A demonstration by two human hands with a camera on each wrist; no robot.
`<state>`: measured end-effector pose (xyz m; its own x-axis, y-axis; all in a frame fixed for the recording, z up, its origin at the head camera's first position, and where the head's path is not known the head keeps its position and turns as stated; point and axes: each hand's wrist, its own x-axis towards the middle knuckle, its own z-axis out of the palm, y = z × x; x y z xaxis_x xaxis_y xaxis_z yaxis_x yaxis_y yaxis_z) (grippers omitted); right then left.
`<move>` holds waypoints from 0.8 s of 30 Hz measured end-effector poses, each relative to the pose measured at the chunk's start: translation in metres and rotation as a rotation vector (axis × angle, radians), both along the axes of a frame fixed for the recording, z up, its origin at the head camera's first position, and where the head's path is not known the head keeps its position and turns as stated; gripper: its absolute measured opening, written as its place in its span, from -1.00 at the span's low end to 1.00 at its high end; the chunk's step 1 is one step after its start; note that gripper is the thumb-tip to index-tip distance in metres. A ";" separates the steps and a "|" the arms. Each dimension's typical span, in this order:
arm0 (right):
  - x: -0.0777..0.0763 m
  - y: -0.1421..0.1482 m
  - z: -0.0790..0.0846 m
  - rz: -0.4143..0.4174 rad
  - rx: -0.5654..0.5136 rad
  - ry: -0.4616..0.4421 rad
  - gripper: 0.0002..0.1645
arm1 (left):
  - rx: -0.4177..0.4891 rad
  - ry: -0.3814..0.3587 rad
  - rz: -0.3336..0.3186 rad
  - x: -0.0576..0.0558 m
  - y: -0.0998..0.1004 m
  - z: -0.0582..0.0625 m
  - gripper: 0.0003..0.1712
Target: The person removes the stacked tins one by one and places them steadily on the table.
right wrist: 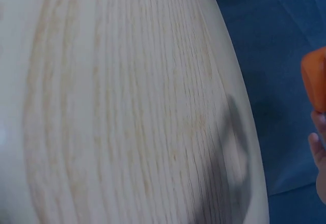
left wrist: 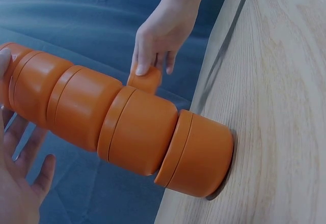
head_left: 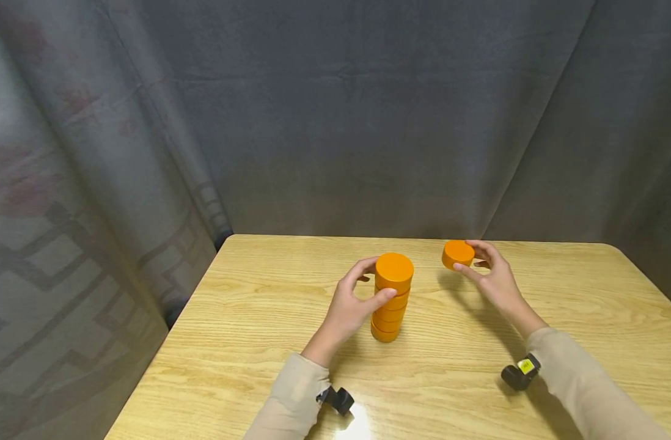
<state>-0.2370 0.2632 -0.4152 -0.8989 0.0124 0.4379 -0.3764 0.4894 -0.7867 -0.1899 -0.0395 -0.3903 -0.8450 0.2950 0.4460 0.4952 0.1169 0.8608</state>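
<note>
A tall stack of orange round lidded jars (head_left: 390, 315) stands upright on the wooden table, its jars slightly out of line in the left wrist view. Near its top, my left hand (head_left: 351, 304) holds the stack, thumb on the near side and index finger behind; in the left wrist view other fingers of the left hand (left wrist: 23, 178) are spread apart from the jars. To the right, my right hand (head_left: 495, 278) pinches a single orange jar (head_left: 458, 255) between thumb and fingers, raised above the table. Only part of that jar (right wrist: 315, 79) shows in the right wrist view.
The light wooden table (head_left: 231, 330) has rounded far corners. Behind it hangs a grey curtain (head_left: 346, 134), with a patterned curtain (head_left: 66, 244) on the left. A black wrist camera (head_left: 338, 400) is strapped on the left sleeve, another camera (head_left: 519, 374) on the right.
</note>
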 end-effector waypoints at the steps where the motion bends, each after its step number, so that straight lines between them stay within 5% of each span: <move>1: -0.001 0.000 0.000 0.003 0.004 -0.007 -0.32 | -0.001 0.000 0.000 0.000 0.000 0.000 -0.37; 24: -0.014 0.009 -0.011 0.017 0.023 -0.106 -0.31 | -0.003 -0.005 0.007 0.002 -0.001 0.002 -0.36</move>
<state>-0.2513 0.2720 -0.4262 -0.9402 -0.0125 0.3404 -0.3004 0.5016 -0.8112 -0.1881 -0.0408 -0.3884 -0.8494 0.2904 0.4407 0.4899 0.1232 0.8630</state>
